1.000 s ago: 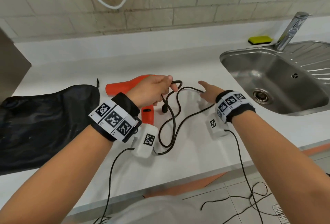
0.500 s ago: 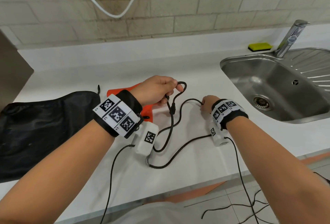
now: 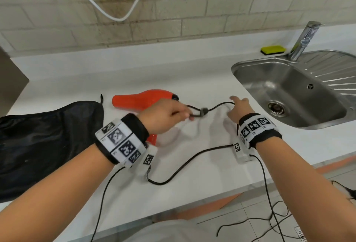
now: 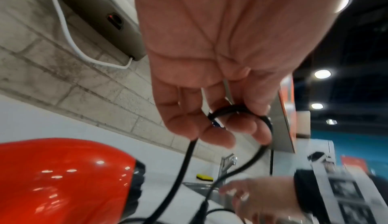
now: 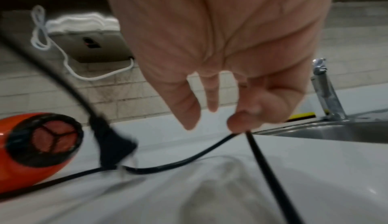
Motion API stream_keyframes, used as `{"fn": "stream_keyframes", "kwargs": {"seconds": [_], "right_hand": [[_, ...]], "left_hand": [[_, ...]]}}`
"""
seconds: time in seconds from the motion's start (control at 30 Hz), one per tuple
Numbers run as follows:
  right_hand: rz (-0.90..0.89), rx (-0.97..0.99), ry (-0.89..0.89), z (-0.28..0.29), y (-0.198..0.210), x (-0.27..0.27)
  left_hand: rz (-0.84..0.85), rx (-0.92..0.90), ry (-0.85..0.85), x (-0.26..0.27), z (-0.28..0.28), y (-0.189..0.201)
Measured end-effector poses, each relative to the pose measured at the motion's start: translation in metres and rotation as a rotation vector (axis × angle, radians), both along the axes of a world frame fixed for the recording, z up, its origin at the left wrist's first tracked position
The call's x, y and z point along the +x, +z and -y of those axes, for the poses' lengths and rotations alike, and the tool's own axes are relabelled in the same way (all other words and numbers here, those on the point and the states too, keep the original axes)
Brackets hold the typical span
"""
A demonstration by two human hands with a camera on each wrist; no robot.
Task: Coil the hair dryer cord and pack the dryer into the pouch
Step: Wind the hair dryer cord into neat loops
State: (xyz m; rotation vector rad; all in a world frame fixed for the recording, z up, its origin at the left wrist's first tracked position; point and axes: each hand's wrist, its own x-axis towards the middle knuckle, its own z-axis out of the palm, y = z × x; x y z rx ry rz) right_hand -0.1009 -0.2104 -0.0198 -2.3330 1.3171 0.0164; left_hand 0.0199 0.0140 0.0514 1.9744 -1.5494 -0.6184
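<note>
An orange hair dryer (image 3: pixel 142 99) (image 4: pixel 63 181) (image 5: pixel 25 151) lies on the white counter (image 3: pixel 192 184), its handle under my left wrist. Its black cord (image 3: pixel 188 159) (image 4: pixel 184 169) (image 5: pixel 189 157) runs over the counter. My left hand (image 3: pixel 165 115) (image 4: pixel 218 124) holds a small loop of cord in its curled fingers, the plug (image 3: pixel 203 112) (image 5: pixel 114 146) hanging just right of it. My right hand (image 3: pixel 238 107) (image 5: pixel 237 123) pinches the cord between thumb and forefinger, its other fingers spread. The black pouch (image 3: pixel 44 141) lies flat at the left.
A steel sink (image 3: pixel 292 91) with a tap (image 3: pixel 304 39) fills the right side; a yellow sponge (image 3: pixel 273 49) sits behind it. A brick wall with a white cable (image 3: pixel 107 12) backs the counter. Thin sensor wires (image 3: pixel 269 212) hang off the front edge.
The right hand moved away from me, drawing the cord out to the right. The plug now hangs right of the left hand, and the cord lies straighter on the counter.
</note>
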Motion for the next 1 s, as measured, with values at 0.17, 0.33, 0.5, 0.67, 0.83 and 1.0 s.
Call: {"fn": "stream_keyframes", "kwargs": {"seconds": [0.17, 0.33, 0.5, 0.67, 0.83, 1.0], "right_hand": [[0.009, 0.139, 0.487, -0.034, 0.013, 0.003], [-0.157, 0.101, 0.599, -0.058, 0.011, 0.012], [-0.353, -0.032, 0.576, -0.064, 0.012, 0.018], [-0.102, -0.032, 0.614, -0.088, 0.024, 0.013], [-0.066, 0.278, 0.824, -0.139, 0.04, 0.006], [-0.24, 0.288, 0.997, -0.17, 0.031, 0.009]], "left_hand": [[0.054, 0.293, -0.082, -0.005, -0.025, -0.028], [0.177, 0.501, -0.119, -0.006, -0.024, -0.046], [0.108, 0.419, -0.039, -0.008, -0.026, -0.054], [0.229, 0.343, 0.069, 0.008, -0.047, -0.057], [0.296, 0.412, 0.01, 0.017, -0.061, -0.068], [0.312, 0.438, -0.054, 0.027, -0.058, -0.076]]}}
